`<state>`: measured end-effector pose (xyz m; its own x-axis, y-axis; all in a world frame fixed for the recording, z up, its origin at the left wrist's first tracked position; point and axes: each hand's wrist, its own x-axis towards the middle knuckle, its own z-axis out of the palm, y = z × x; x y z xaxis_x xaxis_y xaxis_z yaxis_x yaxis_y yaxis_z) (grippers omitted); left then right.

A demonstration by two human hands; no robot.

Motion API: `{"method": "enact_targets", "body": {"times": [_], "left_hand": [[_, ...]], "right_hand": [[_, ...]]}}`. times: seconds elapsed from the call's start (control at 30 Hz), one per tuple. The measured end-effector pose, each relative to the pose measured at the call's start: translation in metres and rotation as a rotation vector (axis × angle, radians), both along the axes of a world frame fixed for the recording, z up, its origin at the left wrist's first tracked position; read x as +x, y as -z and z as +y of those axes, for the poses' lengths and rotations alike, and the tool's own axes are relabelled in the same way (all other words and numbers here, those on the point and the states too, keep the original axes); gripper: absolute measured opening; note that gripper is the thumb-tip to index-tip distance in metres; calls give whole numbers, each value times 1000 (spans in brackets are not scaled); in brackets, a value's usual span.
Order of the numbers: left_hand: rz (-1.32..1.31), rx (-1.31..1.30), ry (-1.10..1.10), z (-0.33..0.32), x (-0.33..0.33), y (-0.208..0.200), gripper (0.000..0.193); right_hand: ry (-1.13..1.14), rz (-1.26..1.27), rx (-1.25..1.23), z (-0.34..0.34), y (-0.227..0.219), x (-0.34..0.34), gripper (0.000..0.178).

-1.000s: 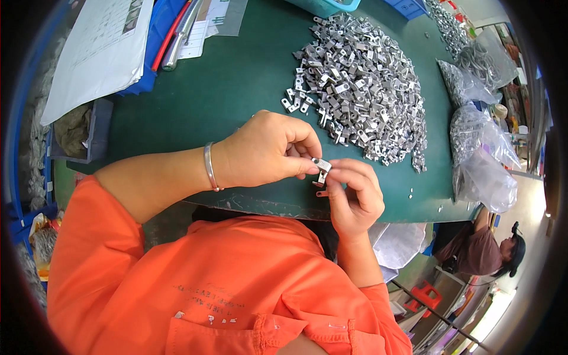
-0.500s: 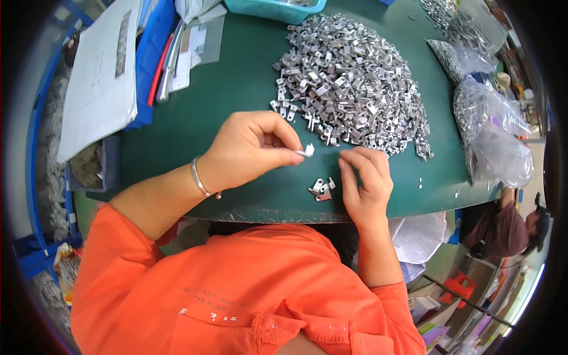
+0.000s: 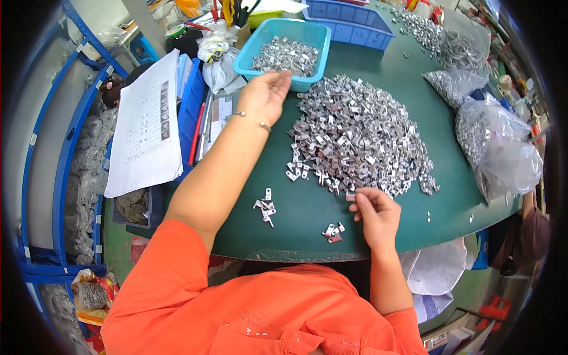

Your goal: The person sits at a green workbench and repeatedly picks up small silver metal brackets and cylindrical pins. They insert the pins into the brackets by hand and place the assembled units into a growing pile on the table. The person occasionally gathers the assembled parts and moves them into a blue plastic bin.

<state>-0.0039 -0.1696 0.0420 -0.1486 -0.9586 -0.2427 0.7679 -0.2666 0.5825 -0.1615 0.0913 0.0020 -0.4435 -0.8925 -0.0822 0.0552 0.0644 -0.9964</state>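
Observation:
My left hand [image 3: 267, 99] reaches out to the near edge of a turquoise plastic basin [image 3: 239, 66], its fingers stretched out and nothing visible in them. Small metal parts [image 3: 285, 56] lie inside that basin. My right hand [image 3: 378, 220] is closed, pinching a small bent metal bracket [image 3: 350, 197] by the near edge of a big heap of similar metal brackets [image 3: 361, 136]. A small cluster of brackets [image 3: 266, 208] lies on the table left of my right hand, and a few brackets [image 3: 333, 232] lie nearer to it.
The green table [image 3: 236, 177] carries blue trays [image 3: 349, 23] at the back. Clear bags of metal parts [image 3: 491, 142] stand on the right. Papers [image 3: 145, 124] and a blue file holder [image 3: 190, 112] are on the left. A person [image 3: 526, 236] is at the far right.
My left hand has moved from the table's middle up to the basin; the bracket it pinched no longer shows. My right hand has taken hold of a bracket. The view has shifted, showing more basin.

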Motion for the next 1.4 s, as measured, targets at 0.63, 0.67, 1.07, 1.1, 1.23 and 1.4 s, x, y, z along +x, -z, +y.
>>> {"method": "enact_targets", "body": {"times": [0.63,0.67,1.07,1.1,1.23,1.4], "left_hand": [[-491,-337,911,177,28,20,21],[-495,-383,892,176,30,21,20],[-634,-528,763,174,33,29,17],[-641,-508,764,174,32,29,16],[-834,-766,724,172,34,28,16],[-1243,-1323,478,167,36,37,16]], "right_hand": [[-196,521,-431,8,-3,8,12],[-172,501,-360,11,-11,13,17],[-163,653,-505,1,6,13,20],[-157,644,-509,1,6,13,20],[-142,651,-450,5,6,13,17],[-86,1073,-293,-9,4,5,12]]}}
